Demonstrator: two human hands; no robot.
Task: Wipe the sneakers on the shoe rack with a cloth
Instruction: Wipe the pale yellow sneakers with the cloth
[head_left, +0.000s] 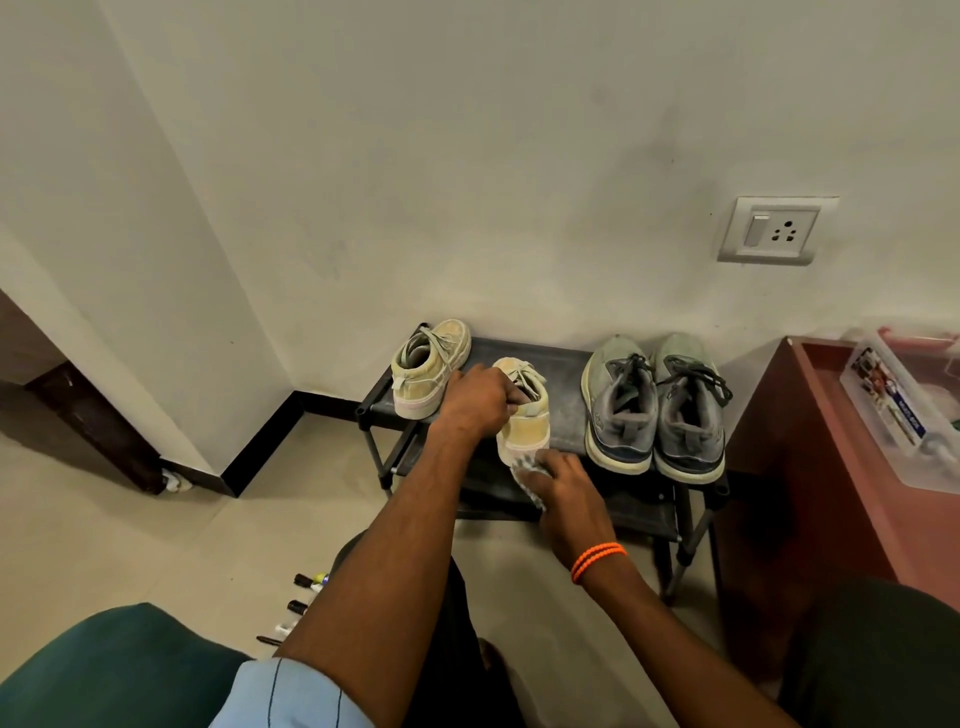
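A person's left hand (475, 397) grips the collar of a pale yellow sneaker (522, 415) at the front edge of a black shoe rack (566, 400), while the right hand (563, 483) — fingers curled — presses a cloth (524, 473) against its heel. Its mate (428, 366) sits at the rack's left end; grey running shoes (654, 402) occupy the right — beside a reddish cabinet (810, 441).
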